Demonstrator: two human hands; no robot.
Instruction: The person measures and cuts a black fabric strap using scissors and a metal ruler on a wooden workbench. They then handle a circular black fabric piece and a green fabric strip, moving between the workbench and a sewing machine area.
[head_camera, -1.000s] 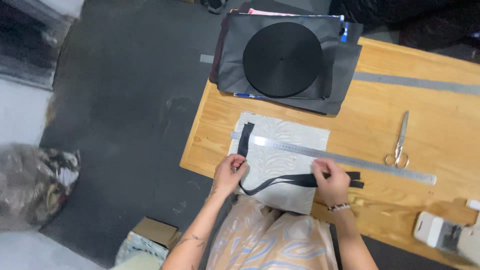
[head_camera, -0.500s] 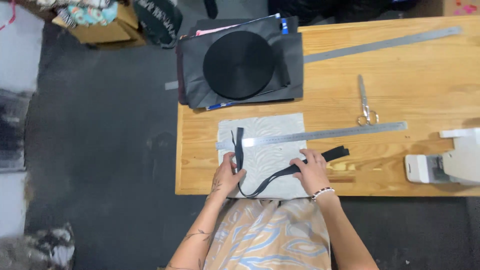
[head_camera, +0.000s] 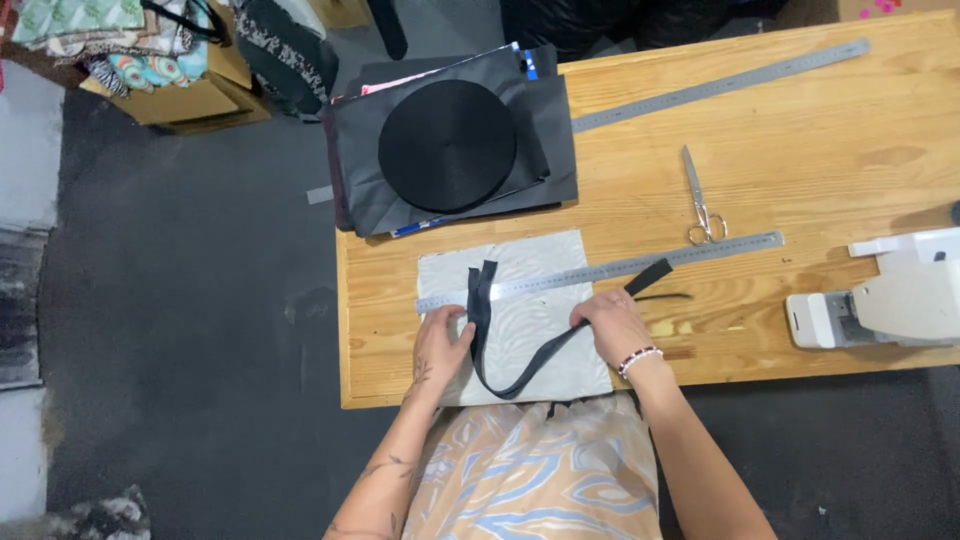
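Note:
A black webbing strap (head_camera: 520, 370) lies looped over a light patterned fabric piece (head_camera: 530, 330) on the wooden table (head_camera: 800, 170). My left hand (head_camera: 440, 340) pinches the strap's left run near the end of a steel ruler (head_camera: 610, 268). My right hand (head_camera: 612, 325) grips the strap's right run just below the ruler; the strap's free end (head_camera: 650, 275) pokes out past the ruler. The strap's loop hangs toward the table's near edge.
A round roll of black webbing (head_camera: 447, 145) sits on dark fabric sheets (head_camera: 540, 110) at the table's far left. Scissors (head_camera: 702, 200) and a second long ruler (head_camera: 720, 85) lie further back. A white sewing machine (head_camera: 890, 295) stands at right. Boxes of fabric (head_camera: 160, 70) sit on the floor.
The view has shifted so the table sits more to the right. Both hands still hold the strap, and the right end has been drawn in closer to the ruler.

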